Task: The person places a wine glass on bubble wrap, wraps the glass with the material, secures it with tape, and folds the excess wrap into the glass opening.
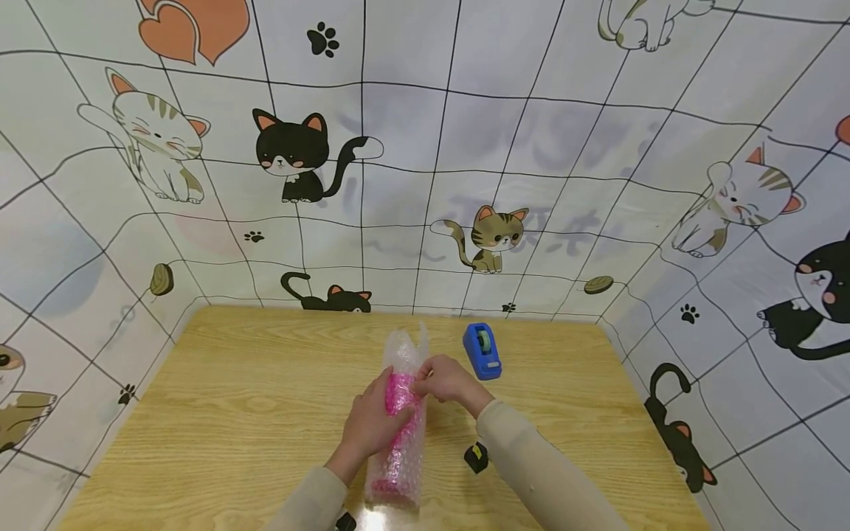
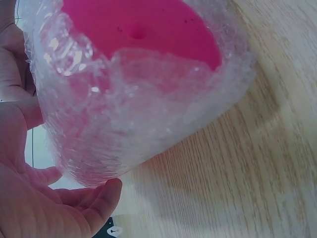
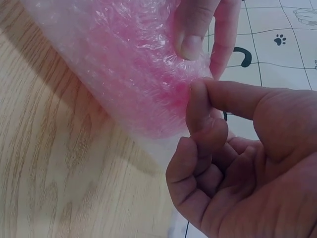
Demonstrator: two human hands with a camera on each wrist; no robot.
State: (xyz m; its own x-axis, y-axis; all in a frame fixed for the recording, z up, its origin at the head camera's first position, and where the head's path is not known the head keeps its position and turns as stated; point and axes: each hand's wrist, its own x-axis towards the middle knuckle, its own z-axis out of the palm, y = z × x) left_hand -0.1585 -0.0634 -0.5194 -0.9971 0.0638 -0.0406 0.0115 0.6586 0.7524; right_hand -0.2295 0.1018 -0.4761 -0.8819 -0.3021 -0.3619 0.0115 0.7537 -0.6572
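Note:
A pink object in bubble wrap (image 1: 403, 446) lies lengthwise on the table; its bare pink end (image 2: 148, 25) shows in the left wrist view. My left hand (image 1: 373, 419) grips the roll from its left side, thumb across the top and fingers round the far side. At the roll's right edge, my right hand (image 1: 446, 380) pinches the wrap between thumb and index finger, its other fingers curled. Whether a bit of tape is also in that pinch cannot be seen. Loose clear wrap (image 1: 401, 345) extends past the pink at the far end.
A blue tape dispenser (image 1: 482, 351) stands on the wooden table (image 1: 265, 398), beyond and right of the right hand. Near the right forearm is a small black object (image 1: 476, 458) with a yellow mark. Cat-printed sheeting (image 1: 398, 184) rises behind the table and at both sides.

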